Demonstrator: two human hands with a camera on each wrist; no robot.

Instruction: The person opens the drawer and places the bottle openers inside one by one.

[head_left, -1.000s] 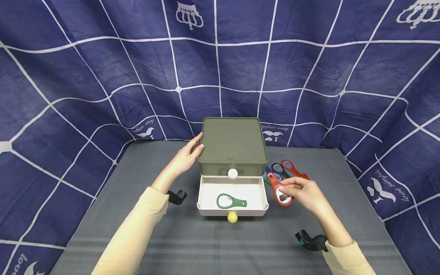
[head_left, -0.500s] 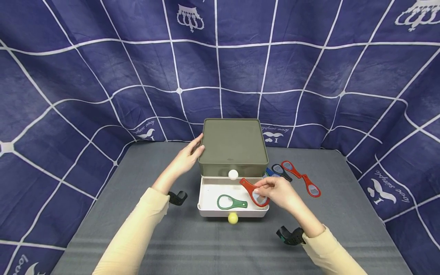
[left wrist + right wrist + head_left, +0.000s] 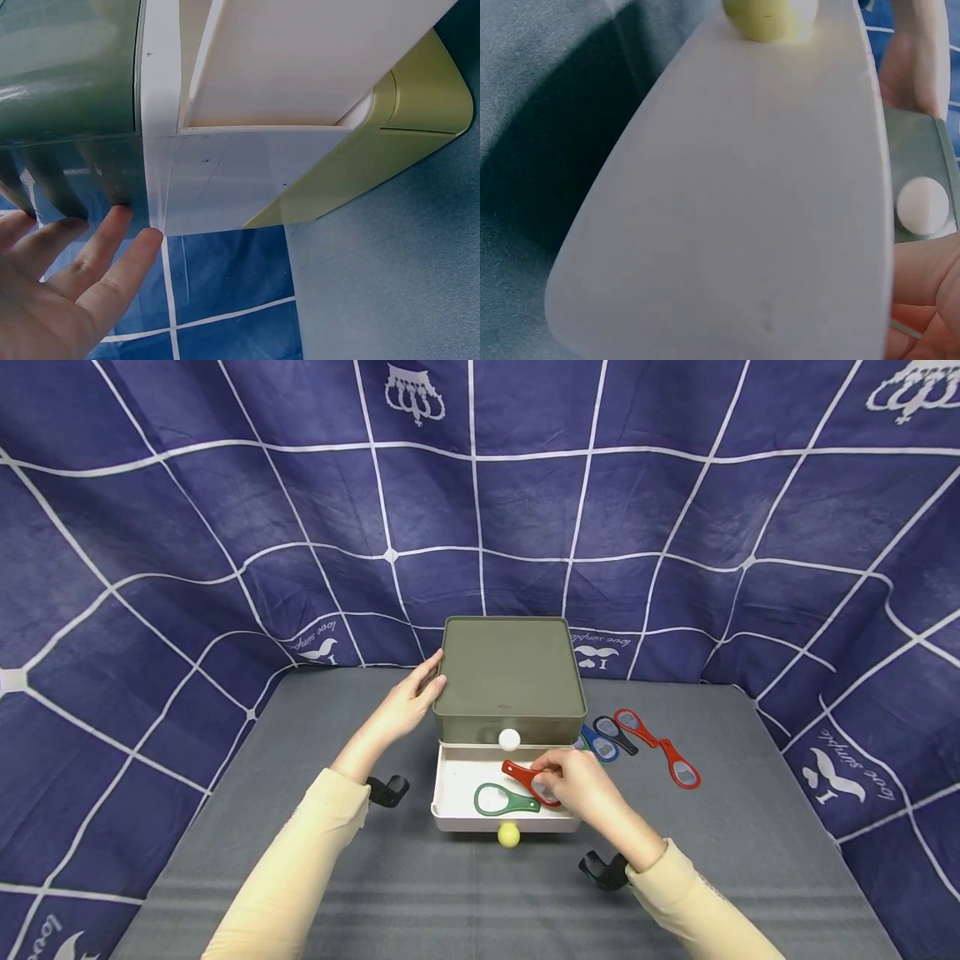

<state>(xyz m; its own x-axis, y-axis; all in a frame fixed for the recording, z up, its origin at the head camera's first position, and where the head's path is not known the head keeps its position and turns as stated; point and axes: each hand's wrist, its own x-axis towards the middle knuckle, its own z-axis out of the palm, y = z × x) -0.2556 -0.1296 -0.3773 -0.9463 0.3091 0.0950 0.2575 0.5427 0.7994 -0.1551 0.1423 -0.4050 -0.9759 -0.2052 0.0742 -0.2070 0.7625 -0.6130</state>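
A small box with an olive-green upper drawer unit (image 3: pixel 510 668) stands in the middle of the table, its white lower drawer (image 3: pixel 457 768) pulled out. My left hand (image 3: pixel 408 697) rests against the box's left side; the left wrist view shows its fingers (image 3: pixel 112 262) extended and spread. Over the drawer's right half, my right hand (image 3: pixel 573 781) pinches a red magnifying glass (image 3: pixel 517 770) by its lens end, the handle pointing left. A green magnifying glass (image 3: pixel 491 799) lies in the drawer. In the right wrist view the drawer front (image 3: pixel 727 187) hides most of that hand.
Right of the box lie a blue magnifying glass (image 3: pixel 602 746), a black one (image 3: pixel 617 733) and two red ones, the nearer red magnifying glass (image 3: pixel 682 771) farthest right. A yellow knob (image 3: pixel 508 835) juts from the drawer. A blue curtain (image 3: pixel 510 510) hangs behind the grey table.
My right hand has carried the red magnifying glass left from the pile beside the box, over the drawer's edge and down into the drawer. The left hand stays at the box's side.
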